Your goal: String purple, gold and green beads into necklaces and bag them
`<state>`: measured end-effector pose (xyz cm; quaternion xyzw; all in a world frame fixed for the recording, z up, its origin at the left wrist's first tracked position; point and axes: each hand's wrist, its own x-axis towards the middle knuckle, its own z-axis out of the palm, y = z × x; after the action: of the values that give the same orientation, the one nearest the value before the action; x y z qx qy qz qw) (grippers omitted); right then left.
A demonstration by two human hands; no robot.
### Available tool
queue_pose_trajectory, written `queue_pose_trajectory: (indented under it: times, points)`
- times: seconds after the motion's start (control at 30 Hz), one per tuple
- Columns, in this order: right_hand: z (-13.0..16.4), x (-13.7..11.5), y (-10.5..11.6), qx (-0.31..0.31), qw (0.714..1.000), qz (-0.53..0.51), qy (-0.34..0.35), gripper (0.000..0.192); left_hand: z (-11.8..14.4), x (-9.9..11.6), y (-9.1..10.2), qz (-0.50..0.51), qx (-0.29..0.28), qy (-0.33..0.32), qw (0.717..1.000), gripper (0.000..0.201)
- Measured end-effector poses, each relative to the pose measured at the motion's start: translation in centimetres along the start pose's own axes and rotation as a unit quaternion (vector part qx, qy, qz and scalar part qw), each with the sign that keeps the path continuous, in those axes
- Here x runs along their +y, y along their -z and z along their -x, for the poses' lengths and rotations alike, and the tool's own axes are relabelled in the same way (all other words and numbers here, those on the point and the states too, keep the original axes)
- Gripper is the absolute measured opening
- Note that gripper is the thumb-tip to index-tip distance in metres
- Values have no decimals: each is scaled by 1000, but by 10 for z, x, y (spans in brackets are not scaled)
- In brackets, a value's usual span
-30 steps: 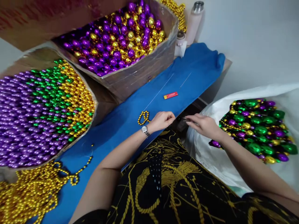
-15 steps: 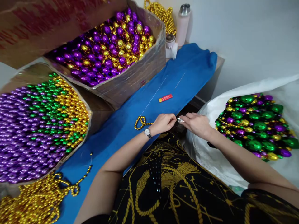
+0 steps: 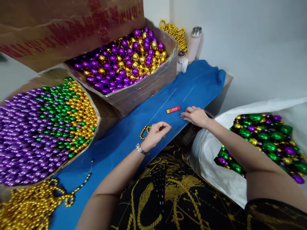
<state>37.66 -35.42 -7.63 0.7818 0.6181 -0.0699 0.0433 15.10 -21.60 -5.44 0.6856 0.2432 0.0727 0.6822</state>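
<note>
My left hand (image 3: 156, 135), a watch on its wrist, is over the blue cloth with thumb and forefinger pinched. A thin pale tip shows between them, too fine to make out. Beside this hand lies a small loop of gold beads (image 3: 144, 131), partly hidden by it, with a white thread (image 3: 161, 107) running up the cloth. My right hand (image 3: 195, 117) is low over the cloth's near edge, fingers curled on a small silver tool (image 3: 183, 117) that looks like clippers. Close to those fingertips lies a red and yellow packet (image 3: 173, 109).
Boxes of purple-gold beads (image 3: 126, 59) and purple-green-gold beads (image 3: 48, 127) stand left of the blue cloth (image 3: 115, 142). A gold bead pile (image 3: 26, 204) lies at lower left. Pink bottle (image 3: 194, 44) stands at the back; white sack (image 3: 206, 153) of beads at right.
My hands, close together before, have moved apart: the left shifted left and down, the right up over the cloth with the silver tool. The camera view has shifted slightly.
</note>
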Motion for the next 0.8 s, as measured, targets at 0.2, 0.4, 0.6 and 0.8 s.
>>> queue_pose_trajectory:
  times: [0.2, 0.4, 0.6, 0.8]
  points:
    - [-40, 34, 7, 48, 997, 49, -42, 41, 13, 9, 15, 156, 59, 56, 984, 30]
    - [-71, 51, 10, 64, 996, 65, -4, 36, 23, 20, 16, 237, 75, 66, 966, 31]
    - [-64, 21, 24, 143, 988, 35, -39, 29, 33, 14, 24, 270, 112, 41, 955, 31]
    - [-7, -84, 53, 228, 927, -264, 138, 23, 37, 4, 27, 238, 152, -12, 959, 26]
